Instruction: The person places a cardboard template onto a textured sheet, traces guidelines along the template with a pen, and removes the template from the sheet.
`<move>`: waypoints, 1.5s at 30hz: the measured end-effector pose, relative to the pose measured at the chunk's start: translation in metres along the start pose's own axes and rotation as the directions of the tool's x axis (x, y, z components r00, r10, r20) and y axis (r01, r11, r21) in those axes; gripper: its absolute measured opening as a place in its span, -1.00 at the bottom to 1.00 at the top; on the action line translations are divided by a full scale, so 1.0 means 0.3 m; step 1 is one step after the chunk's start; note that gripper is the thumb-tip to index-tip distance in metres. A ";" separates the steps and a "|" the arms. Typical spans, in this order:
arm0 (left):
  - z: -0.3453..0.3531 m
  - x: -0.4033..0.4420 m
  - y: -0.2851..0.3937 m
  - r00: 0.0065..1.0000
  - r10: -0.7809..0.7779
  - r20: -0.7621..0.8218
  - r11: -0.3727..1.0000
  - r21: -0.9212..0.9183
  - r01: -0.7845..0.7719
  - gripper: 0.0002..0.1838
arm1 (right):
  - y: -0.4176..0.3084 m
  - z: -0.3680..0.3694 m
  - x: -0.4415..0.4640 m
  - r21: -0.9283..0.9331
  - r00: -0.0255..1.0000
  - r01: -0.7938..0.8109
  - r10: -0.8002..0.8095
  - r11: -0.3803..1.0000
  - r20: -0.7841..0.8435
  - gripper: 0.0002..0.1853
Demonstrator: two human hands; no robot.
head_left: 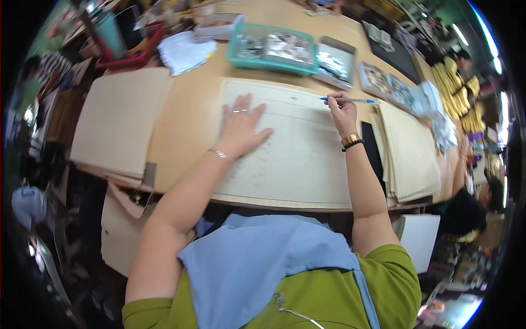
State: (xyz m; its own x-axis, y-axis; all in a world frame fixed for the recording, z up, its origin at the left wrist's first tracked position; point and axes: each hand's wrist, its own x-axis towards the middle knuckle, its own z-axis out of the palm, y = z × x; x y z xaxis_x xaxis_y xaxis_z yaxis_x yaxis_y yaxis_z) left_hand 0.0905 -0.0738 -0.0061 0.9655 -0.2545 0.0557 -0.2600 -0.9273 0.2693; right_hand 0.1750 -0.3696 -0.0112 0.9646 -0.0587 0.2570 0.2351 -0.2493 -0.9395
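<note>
A large pale sheet (296, 159) with ruled lines and faint marks lies on the table in front of me. My left hand (243, 127) rests flat on its upper left part, fingers spread, a ring on one finger. Close to the sheet's upper right edge, my right hand (342, 112) is closed around a pen (359, 101) with blue ends. The pen is held nearly level, its blue left end pointing toward the sheet. Whether that end touches the paper I cannot tell.
Left of the sheet lies a stack of cream panels (118, 120); another textured stack (411, 153) is on the right. Beyond stand a teal bin (274, 67) of small packets, a grey tray (334, 61) and a white cloth (183, 52). A person's arm (460, 164) shows far right.
</note>
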 end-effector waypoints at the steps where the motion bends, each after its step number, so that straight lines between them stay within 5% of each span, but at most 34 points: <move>1: -0.007 0.003 0.006 1.000 -0.004 0.011 1.000 0.022 0.003 -0.23 | 0.034 -0.095 -0.014 -0.028 0.998 0.012 -0.014 1.000 -0.068 -0.90; 6: -0.093 0.063 0.100 0.990 0.010 0.141 0.992 0.122 -0.028 -0.22 | 0.172 -0.367 -0.027 -0.025 0.978 0.000 -0.005 1.000 -0.210 -0.88; 13: -0.109 0.152 0.279 0.972 0.155 0.175 0.984 0.062 -0.168 -0.22 | 0.093 -0.326 -0.075 0.088 0.977 -0.050 0.067 0.995 -0.204 -0.87; 19: -0.186 0.217 0.260 0.916 -0.071 0.394 0.963 0.268 -0.041 -0.03 | 0.030 -0.215 -0.110 0.196 0.985 0.016 0.018 0.980 -0.170 -0.89; 22: -0.186 0.202 0.229 0.906 -0.044 0.420 0.962 0.263 -0.075 0.02 | -0.013 -0.110 -0.075 0.198 0.995 0.009 0.011 0.980 -0.095 -0.88; 28: -0.159 0.194 0.209 0.919 -0.028 0.393 0.963 0.256 -0.080 0.04 | -0.048 0.110 0.039 -0.061 0.990 0.065 -0.057 0.996 0.127 -0.78; 31: -0.166 0.209 0.215 0.890 -0.056 0.453 0.971 0.233 -0.057 0.05 | -0.090 0.167 0.062 -0.213 0.971 0.019 0.033 0.977 0.238 -0.76; 45: -0.155 0.216 0.212 0.882 -0.076 0.465 0.973 0.227 -0.035 0.06 | -0.119 0.197 0.069 -0.434 0.951 0.175 -0.038 0.884 0.307 -0.76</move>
State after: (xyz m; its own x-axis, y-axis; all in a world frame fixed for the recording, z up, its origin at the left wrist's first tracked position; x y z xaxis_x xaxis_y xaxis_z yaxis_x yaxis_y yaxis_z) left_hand 0.1375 -0.1365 0.0594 0.8637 -0.2813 -0.4181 -0.2908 -0.9558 0.0423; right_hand 0.1936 -0.3048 0.0142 0.9450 0.2505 0.2101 0.3251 -0.6499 -0.6870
